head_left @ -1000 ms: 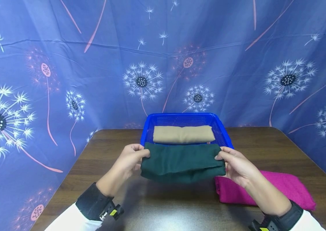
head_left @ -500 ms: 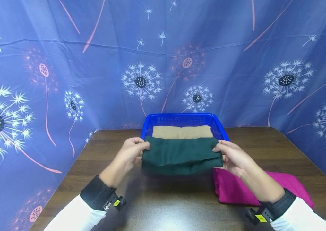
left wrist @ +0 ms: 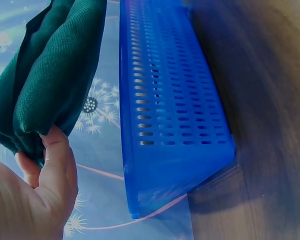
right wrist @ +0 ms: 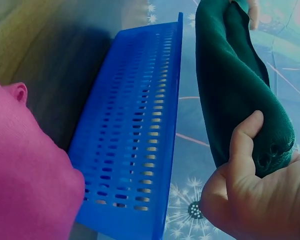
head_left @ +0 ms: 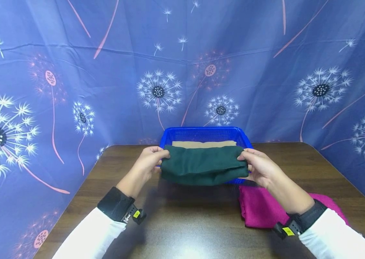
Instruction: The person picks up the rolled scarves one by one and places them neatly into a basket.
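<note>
A folded dark green cloth (head_left: 204,164) hangs in the air between both hands, over the near edge of a blue plastic basket (head_left: 206,132) at the back of the wooden bench (head_left: 182,216). The left hand (head_left: 146,166) pinches the cloth's left end, fingers (left wrist: 56,150) curled round the folded layers; the right hand (head_left: 257,167) grips the right end the same way, thumb pressed into the fabric. Inside the basket lies a folded beige cloth (head_left: 203,144), mostly hidden behind the green one. A folded magenta cloth (head_left: 260,210) rests on the bench under the right forearm, just beside the basket.
</note>
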Action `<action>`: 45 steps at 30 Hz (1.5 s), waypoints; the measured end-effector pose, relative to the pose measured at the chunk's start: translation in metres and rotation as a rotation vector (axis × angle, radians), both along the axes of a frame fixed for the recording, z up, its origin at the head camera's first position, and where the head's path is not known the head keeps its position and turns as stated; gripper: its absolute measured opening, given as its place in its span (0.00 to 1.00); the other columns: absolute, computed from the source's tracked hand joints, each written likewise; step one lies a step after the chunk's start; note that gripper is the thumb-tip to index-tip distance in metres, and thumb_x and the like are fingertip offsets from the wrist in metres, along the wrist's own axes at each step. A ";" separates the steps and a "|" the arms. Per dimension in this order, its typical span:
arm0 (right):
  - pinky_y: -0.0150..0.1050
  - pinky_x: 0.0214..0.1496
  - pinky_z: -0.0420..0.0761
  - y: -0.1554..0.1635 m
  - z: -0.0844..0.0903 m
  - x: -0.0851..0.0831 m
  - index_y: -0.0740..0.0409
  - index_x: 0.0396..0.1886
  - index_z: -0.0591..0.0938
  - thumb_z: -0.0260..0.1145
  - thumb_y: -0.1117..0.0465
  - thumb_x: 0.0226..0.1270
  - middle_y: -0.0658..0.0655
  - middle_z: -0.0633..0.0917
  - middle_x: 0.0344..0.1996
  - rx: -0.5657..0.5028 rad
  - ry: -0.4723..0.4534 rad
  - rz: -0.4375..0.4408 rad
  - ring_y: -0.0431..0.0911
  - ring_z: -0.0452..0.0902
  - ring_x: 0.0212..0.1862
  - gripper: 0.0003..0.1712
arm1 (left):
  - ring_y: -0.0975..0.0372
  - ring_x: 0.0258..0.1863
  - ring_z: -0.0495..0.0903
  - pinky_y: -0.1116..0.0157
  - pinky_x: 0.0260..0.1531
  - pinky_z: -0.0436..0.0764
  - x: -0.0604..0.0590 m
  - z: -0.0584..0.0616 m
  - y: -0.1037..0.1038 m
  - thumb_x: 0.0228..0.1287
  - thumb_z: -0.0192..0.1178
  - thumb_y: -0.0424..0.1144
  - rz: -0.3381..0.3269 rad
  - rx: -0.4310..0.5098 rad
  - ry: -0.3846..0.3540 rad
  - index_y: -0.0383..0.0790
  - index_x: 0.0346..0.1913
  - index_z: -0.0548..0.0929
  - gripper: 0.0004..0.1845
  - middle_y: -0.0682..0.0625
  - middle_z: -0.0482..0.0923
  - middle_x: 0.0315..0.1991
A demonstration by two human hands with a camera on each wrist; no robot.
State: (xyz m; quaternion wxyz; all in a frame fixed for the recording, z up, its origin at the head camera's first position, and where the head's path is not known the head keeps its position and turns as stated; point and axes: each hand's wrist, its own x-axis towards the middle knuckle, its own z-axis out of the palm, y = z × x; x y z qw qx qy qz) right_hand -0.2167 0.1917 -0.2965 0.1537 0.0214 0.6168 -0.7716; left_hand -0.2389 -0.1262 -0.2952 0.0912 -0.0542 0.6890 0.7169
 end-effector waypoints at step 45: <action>0.47 0.37 0.78 0.002 -0.014 -0.061 0.58 0.39 0.68 0.52 0.67 0.57 0.52 0.76 0.28 0.127 -0.018 -0.092 0.41 0.76 0.28 0.09 | 0.61 0.25 0.73 0.63 0.29 0.77 -0.058 -0.018 0.015 0.45 0.60 0.32 0.117 -0.142 -0.006 0.38 0.24 0.71 0.07 0.49 0.71 0.30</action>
